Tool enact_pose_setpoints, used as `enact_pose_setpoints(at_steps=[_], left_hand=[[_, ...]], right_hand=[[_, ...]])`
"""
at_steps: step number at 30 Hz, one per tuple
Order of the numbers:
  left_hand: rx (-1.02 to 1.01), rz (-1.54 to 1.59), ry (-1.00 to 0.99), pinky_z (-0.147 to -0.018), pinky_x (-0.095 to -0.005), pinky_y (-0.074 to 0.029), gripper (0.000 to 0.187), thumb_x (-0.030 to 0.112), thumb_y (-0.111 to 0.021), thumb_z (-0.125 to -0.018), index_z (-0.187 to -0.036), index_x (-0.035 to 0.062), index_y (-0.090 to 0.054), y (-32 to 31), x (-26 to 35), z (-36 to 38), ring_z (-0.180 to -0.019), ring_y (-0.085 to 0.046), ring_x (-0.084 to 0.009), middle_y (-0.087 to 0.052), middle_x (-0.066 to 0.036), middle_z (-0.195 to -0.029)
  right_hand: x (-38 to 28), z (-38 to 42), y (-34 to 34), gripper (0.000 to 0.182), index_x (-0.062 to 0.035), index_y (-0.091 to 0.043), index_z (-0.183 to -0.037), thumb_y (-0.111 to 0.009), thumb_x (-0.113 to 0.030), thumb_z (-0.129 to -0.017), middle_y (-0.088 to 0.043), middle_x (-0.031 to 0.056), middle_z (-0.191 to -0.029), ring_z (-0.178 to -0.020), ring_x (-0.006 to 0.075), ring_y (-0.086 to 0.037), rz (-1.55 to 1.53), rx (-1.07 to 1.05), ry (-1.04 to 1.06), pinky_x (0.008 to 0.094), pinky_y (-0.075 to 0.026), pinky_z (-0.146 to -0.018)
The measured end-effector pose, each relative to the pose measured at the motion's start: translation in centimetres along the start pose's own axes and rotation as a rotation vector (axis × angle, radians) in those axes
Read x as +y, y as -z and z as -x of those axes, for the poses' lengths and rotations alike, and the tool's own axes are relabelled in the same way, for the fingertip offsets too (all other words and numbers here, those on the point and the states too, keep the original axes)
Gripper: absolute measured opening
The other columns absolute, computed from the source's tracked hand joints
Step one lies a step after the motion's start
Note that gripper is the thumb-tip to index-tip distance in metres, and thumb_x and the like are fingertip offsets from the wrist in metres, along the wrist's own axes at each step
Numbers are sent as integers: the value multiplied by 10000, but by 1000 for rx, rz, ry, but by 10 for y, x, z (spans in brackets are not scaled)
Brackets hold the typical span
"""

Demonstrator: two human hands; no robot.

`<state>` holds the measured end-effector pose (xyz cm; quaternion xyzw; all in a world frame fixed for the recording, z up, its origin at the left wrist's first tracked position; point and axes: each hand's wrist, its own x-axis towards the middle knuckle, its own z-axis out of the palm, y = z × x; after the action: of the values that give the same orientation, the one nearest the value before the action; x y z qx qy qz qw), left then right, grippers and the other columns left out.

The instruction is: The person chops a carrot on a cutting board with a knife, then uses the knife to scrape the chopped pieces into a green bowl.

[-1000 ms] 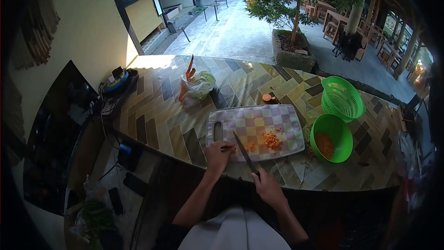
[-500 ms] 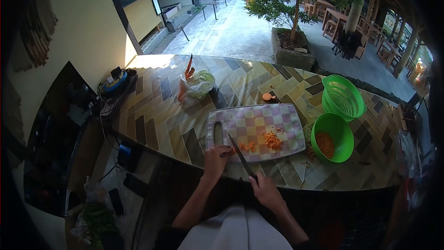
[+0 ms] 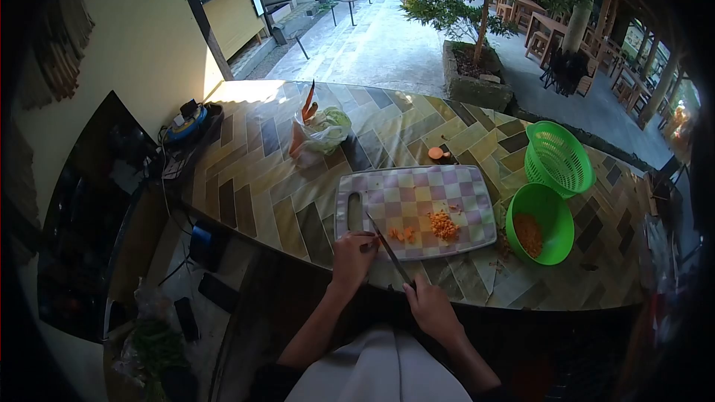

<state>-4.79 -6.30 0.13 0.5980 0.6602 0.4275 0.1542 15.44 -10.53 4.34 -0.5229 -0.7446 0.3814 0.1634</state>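
Note:
My right hand [image 3: 432, 308] is wrapped around the handle of a kitchen knife [image 3: 390, 250], whose blade points up and left over the near edge of the checkered cutting board [image 3: 468, 184]. Beside the blade, my left hand [image 3: 353, 254] rests at the board's near left corner with its fingers curled together. Whatever may be between those fingers is too small to make out. Diced carrot [image 3: 444, 227] lies in a heap on the board, and a few larger carrot pieces [image 3: 403, 234] sit nearer the knife.
Right of the board stands a green bowl [image 3: 560, 242] holding chopped carrot, with a green strainer basket [image 3: 553, 152] behind it. Carrot ends [image 3: 436, 153] lie beyond the board. A plastic bag of vegetables [image 3: 325, 135] is at the back left. A power cord reel [image 3: 186, 120] sits far left.
The whole view has shifted slightly, so the table things appear a little further right. Both hands and the knife keep nearly the same pose; the left hand is slightly more curled.

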Motion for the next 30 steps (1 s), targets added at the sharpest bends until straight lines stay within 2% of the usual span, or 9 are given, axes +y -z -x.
enact_pose_setpoints(at_steps=[4,7,13,16,21,24,27,30], left_hand=[[35,39,42,-802,-364,-552,128,67,-747,-784,-903,23,-763,-3,0,2,-867,-687,-304,-732,-142,-932],[50,46,57,-800,-366,-552,131,71,-753,-780,-902,23,-763,-5,0,3,-869,-688,-305,-730,-142,-932],[30,32,81,-801,-365,-552,141,70,-754,-771,-900,15,-759,-2,1,2,-867,-693,-310,-726,-150,-946],[20,25,72,-801,-362,-551,146,65,-748,-766,-899,7,-755,-3,1,-2,-862,-695,-313,-724,-157,-947],[-18,35,93,-812,-359,-544,154,39,-724,-756,-900,-10,-746,2,8,-4,-879,-694,-322,-718,-173,-952],[-23,-34,29,-838,-366,-533,161,28,-707,-745,-896,-10,-746,-1,4,-3,-901,-687,-330,-717,-179,-951],[-16,59,-13,-852,-377,-522,159,14,-695,-729,-877,-4,-750,-1,-1,-4,-897,-672,-342,-718,-167,-945],[-7,-40,-29,-849,-390,-514,167,-3,-696,-709,-866,3,-753,-2,1,0,-909,-653,-342,-719,-152,-954]], right_hand=[[1,0,-5,283,39,-479,-949,-492,-237,-1013,-602,302,-735,-765,496,-597,5,-11,-6,565,-437,-666],[5,0,-13,283,11,-472,-962,-488,-266,-1013,-628,269,-724,-704,465,-635,107,-7,29,541,-494,-607],[-20,-2,-10,266,10,-478,-961,-500,-251,-1006,-650,244,-737,-747,438,-669,275,-51,-66,507,-541,-642],[-19,-15,-13,255,17,-480,-958,-493,-233,-1007,-652,249,-753,-750,443,-666,276,-17,2,510,-539,-659],[-18,-16,-2,274,47,-470,-980,-476,-226,-1012,-635,303,-818,-822,492,-629,197,-89,-16,553,-507,-705],[-13,-18,0,288,69,-475,-988,-474,-218,-1010,-633,322,-839,-846,508,-617,170,-110,-19,558,-497,-729],[-10,-31,-5,300,84,-479,-993,-480,-215,-1004,-631,335,-855,-857,512,-614,147,-113,8,562,-490,-747],[-3,-29,-12,302,84,-477,-1000,-489,-218,-1000,-631,338,-852,-858,513,-612,134,-102,-2,561,-488,-754]])
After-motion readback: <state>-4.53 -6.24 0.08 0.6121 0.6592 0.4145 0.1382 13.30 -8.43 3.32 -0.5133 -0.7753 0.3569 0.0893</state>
